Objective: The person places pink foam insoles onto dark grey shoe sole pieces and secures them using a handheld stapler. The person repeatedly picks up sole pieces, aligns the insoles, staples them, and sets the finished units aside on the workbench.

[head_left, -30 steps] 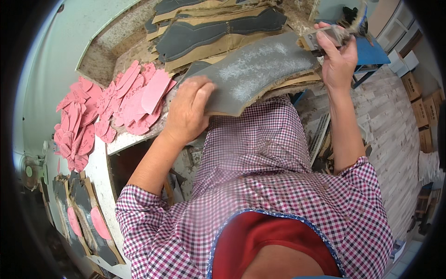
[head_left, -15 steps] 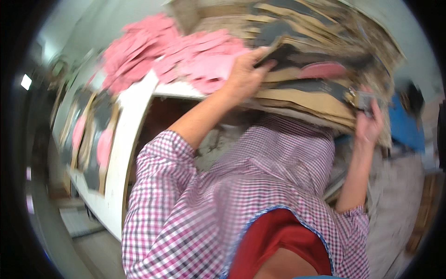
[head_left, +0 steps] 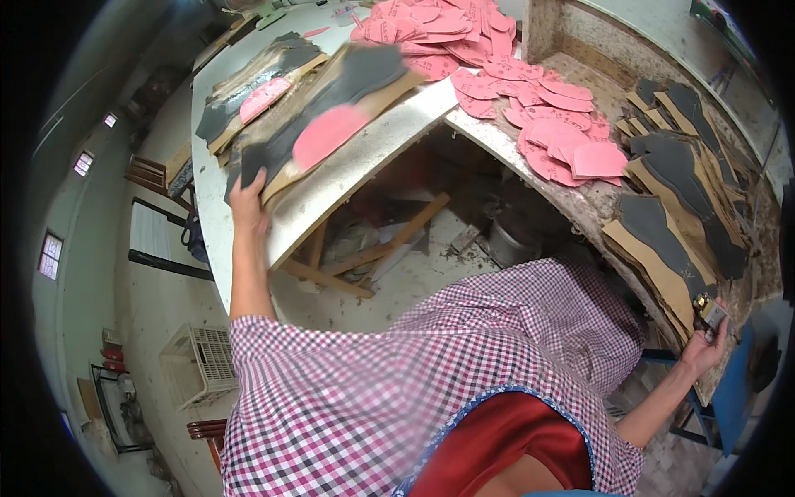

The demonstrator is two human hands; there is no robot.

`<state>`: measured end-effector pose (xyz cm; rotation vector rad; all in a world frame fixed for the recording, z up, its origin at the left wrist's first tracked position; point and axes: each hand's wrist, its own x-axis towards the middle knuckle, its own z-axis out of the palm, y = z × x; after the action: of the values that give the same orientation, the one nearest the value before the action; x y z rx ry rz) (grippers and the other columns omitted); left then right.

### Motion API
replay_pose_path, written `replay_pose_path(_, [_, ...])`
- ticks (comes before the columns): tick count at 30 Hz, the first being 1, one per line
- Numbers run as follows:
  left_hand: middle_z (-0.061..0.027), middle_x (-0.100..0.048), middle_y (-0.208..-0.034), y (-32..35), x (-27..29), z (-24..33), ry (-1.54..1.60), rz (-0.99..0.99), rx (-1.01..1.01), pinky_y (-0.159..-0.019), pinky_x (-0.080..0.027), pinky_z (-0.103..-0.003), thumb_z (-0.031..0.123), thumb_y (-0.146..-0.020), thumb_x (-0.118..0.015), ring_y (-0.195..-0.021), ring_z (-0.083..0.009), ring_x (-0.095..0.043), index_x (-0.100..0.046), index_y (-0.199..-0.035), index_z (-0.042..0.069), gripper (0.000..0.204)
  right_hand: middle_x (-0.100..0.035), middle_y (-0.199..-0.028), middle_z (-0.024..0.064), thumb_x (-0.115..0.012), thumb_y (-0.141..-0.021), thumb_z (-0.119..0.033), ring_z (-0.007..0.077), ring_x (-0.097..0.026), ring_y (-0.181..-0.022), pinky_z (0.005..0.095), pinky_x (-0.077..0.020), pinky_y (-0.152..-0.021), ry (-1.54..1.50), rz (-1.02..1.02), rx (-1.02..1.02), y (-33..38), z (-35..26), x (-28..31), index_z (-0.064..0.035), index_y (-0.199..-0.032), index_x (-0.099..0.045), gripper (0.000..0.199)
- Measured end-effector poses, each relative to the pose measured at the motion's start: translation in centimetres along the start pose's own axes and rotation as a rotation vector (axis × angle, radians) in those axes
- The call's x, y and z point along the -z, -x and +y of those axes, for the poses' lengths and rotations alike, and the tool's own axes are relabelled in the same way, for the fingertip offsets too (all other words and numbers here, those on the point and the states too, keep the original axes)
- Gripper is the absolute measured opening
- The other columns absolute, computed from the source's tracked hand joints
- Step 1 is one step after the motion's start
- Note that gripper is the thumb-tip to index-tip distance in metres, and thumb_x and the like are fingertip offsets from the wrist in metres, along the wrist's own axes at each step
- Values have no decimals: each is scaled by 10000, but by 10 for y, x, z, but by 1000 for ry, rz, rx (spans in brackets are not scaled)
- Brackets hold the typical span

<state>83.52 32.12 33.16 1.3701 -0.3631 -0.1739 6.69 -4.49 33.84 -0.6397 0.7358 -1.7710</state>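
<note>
Head view.

Hands, two, both closed on something. Left hand (head_left: 250,205): one, gripping the near end of the held panel (head_left: 364,70), thumb along its edge. Right hand (head_left: 706,341): one, fingers closed around a small tool (head_left: 712,313) with a metallic tip, beside the panel stacks.

Held panel, one: dark grey with tan border, motion-blurred, over the white worktop (head_left: 385,141); whether its far end touches the surface cannot be told. It bears one pink patch (head_left: 330,137), rounded along one side.

Second panel (head_left: 217,123), one plainly seen: grey and tan, lying on the white worktop just left of the held panel, with one pink patch of its own.

Loose pink pieces, two heaps, overlapping too much for a piece count: far heap (head_left: 439,33) on the white worktop; near heap (head_left: 571,137) on the brown, fibre-strewn worktop to the right.

Panel stacks, three groups, grey and tan, layers not countable: back stack (head_left: 694,108), middle stack (head_left: 675,170), front stack (head_left: 644,217), nearest the right hand.

Under the worktops: one metal pot (head_left: 509,242); several wooden slats (head_left: 389,244).

Floor, left: one pale plastic crate (head_left: 199,364).

Garment: one checked smock (head_left: 397,381).
</note>
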Motion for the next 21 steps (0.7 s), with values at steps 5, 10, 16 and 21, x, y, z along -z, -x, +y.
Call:
replay_pose_path(5, [-207, -596, -1194, 30, 16, 14, -1247, 486, -165, -981, -406, -396, 154, -800, -716, -1141, -325, -543, -581, -1247, 3, 491, -470, -1408, 264, -477, -999, -91, 325, -445, -1337, 454, -356, -1137, 8, -81, -4, -11, -5, 13, 164, -1345, -420, 434])
replay_pose_path(10, [-184, -594, -1202, 26, -109, 7, -1370, 287, -1103, -1048, -331, -491, 106, -732, -693, -1206, -336, -506, -643, -1162, 70, 434, -484, -1391, 263, -486, -996, -93, 327, -455, -1330, 459, -377, -1128, -3, -31, 33, -11, -6, 1, 163, -1358, -396, 452])
replay_pose_path(16, [-203, -535, -1361, -5, -332, -62, -925, -880, -840, -1079, -388, -409, 237, -910, -625, -1282, -350, -493, -555, -1319, 59, 451, -445, -1427, 263, -483, -995, -103, 341, -416, -1355, 483, -307, -1159, -56, 5, 23, -22, 2, 37, 151, -1383, -367, 478])
replay_pose_path(21, [-193, -426, -1480, -42, -400, -101, -846, -1109, -376, -1130, -328, -377, 383, -881, -691, -1370, -287, -400, -385, -1481, 81, 738, -521, -1345, 249, -545, -957, -104, 336, -470, -1305, 469, -307, -1154, -73, -59, 0, -33, 7, 44, 138, -1323, -441, 451])
